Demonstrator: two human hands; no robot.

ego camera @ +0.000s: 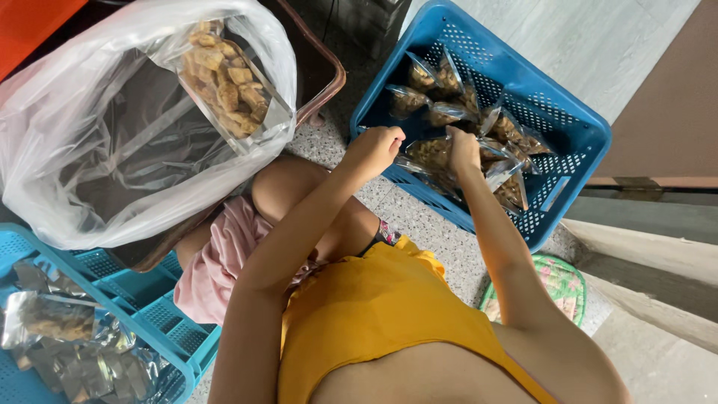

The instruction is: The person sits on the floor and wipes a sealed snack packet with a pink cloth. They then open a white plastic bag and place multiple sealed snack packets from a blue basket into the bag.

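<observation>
Fingers of both hands are curled shut on one clear snack pouch (432, 153) at the near rim of the blue crate (576, 123), right of centre in the frame. Left hand (374, 148) pinches the pouch's left end, knuckles up; right hand (464, 150) grips its right end, fingertips hidden behind the plastic. How tight the right hand's grip is, I cannot tell.

Pouch sits just inside the crate, touching the other filled pouches (449, 93) heaped toward the upper wall. All hold brown fried pieces; several lie tilted, overlapping.

Judged step: a filled pouch is being set down or arranged among the stack in the crate. The pouch is at crate level, not lifted clear. Whatever move comes, it calls for both hands to keep the pouch flat so the contents do not slump to one end, and for a gap among the tilted pouches.

Outward: forearms run down to a yellow top (389, 322), bottom centre. Bare knee and pink shorts (217, 262) lie left of centre. Upper left, a big clear plastic bag (60, 120) stands open, one more filled pouch (228, 82) resting on its top edge. Lower left corner, a second blue crate (149, 314) holds crumpled silver-clear empty pouches (67, 337). Speckled floor (434, 232) shows between; a green patterned mat (561, 280) lies lower right.
</observation>
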